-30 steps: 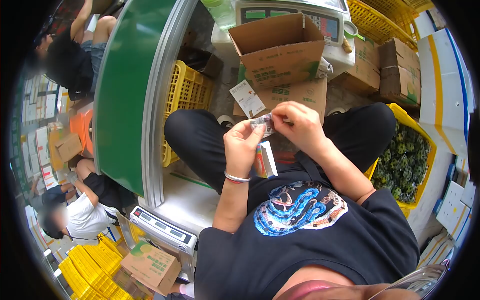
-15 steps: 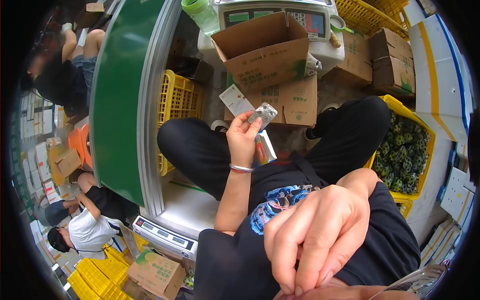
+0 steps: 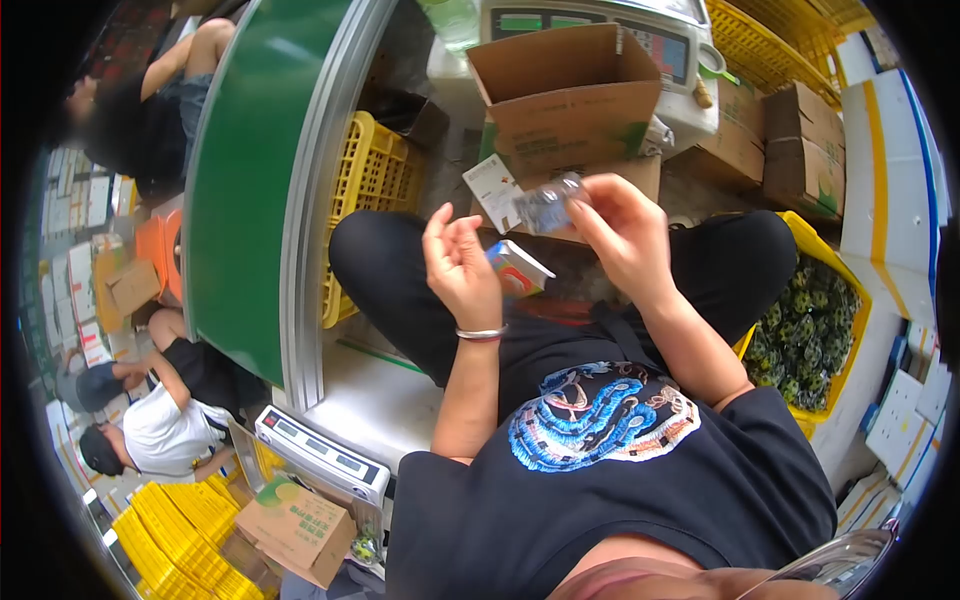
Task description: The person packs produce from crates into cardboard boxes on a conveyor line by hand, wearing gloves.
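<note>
My right hand (image 3: 630, 235) pinches a silvery blister pack (image 3: 550, 205) between thumb and fingers. The pack is smeared by motion. To its left is my left hand (image 3: 463, 265), with a silver bracelet at the wrist and its upper fingers loosely bent. A small blue, red and white box (image 3: 520, 268) with an opened white end juts out from the palm side of this hand; the lower fingers around it are hidden. A printed white card (image 3: 492, 192) shows just beyond the left fingers; what supports it is hidden.
An open carton (image 3: 570, 110) stands in front of me by a weighing scale (image 3: 600, 20). Yellow crate (image 3: 375, 170) and green conveyor belt (image 3: 270, 150) are at left; a crate of dark green packets (image 3: 810, 330) is at right. Two people (image 3: 165, 435) sit beyond the belt.
My right hand has come down from near my face to the front and now holds the blister pack. My left hand has released the pack. The view has shifted slightly.
</note>
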Action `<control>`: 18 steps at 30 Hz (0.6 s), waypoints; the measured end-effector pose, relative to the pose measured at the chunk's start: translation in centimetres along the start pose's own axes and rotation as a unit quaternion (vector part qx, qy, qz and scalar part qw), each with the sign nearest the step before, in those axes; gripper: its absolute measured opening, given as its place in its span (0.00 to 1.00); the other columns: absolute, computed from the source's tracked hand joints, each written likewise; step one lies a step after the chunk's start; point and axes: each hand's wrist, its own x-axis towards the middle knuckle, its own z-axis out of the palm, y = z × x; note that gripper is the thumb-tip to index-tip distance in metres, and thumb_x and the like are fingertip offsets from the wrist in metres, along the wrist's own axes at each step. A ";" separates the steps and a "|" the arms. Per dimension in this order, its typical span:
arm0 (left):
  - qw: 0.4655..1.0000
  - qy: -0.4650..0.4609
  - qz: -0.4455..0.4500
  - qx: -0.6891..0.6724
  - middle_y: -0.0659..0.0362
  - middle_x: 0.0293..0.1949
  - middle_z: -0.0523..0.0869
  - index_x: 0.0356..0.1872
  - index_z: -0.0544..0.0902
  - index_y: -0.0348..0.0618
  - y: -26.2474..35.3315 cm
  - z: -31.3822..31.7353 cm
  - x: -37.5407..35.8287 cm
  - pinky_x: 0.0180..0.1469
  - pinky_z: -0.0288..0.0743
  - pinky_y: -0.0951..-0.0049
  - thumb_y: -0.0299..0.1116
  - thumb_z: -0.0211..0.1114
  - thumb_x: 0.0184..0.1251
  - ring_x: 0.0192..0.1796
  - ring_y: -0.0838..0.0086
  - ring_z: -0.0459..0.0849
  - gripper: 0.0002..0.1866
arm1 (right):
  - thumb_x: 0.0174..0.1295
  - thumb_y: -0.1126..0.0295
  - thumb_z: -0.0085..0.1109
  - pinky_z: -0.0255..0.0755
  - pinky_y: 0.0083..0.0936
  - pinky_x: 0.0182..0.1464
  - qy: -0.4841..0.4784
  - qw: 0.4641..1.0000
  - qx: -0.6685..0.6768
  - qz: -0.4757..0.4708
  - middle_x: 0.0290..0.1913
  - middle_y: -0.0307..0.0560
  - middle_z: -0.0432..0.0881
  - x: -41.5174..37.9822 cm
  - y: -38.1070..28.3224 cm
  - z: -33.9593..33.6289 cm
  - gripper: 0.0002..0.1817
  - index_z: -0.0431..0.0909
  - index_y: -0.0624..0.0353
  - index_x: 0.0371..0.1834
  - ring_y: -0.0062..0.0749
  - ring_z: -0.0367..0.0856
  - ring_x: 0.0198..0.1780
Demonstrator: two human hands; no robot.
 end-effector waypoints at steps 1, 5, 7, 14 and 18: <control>0.999 0.039 0.029 0.021 0.59 0.33 0.84 0.52 0.75 0.36 0.1 -0.6 0.6 0.29 0.66 0.86 0.31 0.53 0.74 0.25 0.87 0.71 0.12 | 0.59 0.76 0.62 0.73 0.18 0.31 0.005 0.999 -0.004 -0.054 0.29 0.41 0.82 -0.9 -1.1 0.4 0.06 0.78 0.66 0.38 0.19 0.80 0.31; 0.991 0.104 0.067 0.056 0.60 0.26 0.82 0.49 0.76 0.35 1.1 -2.4 1.9 0.29 0.67 0.85 0.32 0.52 0.75 0.24 0.85 0.72 0.11 | 0.49 0.81 0.66 0.74 0.25 0.30 -0.032 0.935 -0.195 -0.296 0.28 0.44 0.82 -1.3 -1.7 3.2 0.11 0.80 0.61 0.38 0.34 0.81 0.28; 0.989 0.120 0.072 0.039 0.60 0.24 0.81 0.48 0.76 0.35 1.2 -2.7 2.0 0.29 0.67 0.84 0.32 0.52 0.75 0.24 0.85 0.73 0.11 | 0.49 0.78 0.66 0.74 0.25 0.30 -0.015 0.928 -0.218 -0.302 0.28 0.42 0.82 -1.0 -0.6 4.2 0.11 0.81 0.60 0.37 0.33 0.80 0.28; 0.987 0.143 0.047 0.049 0.62 0.20 0.78 0.46 0.77 0.35 0.6 -3.7 2.1 0.29 0.69 0.83 0.32 0.52 0.75 0.23 0.83 0.74 0.11 | 0.44 0.73 0.69 0.76 0.24 0.33 -0.039 0.891 -0.289 -0.348 0.34 0.39 0.83 -0.7 1.1 6.8 0.12 0.83 0.54 0.34 0.31 0.81 0.34; 0.987 0.148 0.036 0.054 0.60 0.24 0.80 0.43 0.79 0.35 0.2 -4.6 2.4 0.31 0.71 0.80 0.33 0.50 0.76 0.26 0.81 0.76 0.12 | 0.44 0.71 0.69 0.76 0.30 0.44 -0.071 0.878 -0.339 -0.331 0.50 0.43 0.79 -1.5 1.0 8.2 0.16 0.84 0.52 0.39 0.38 0.78 0.49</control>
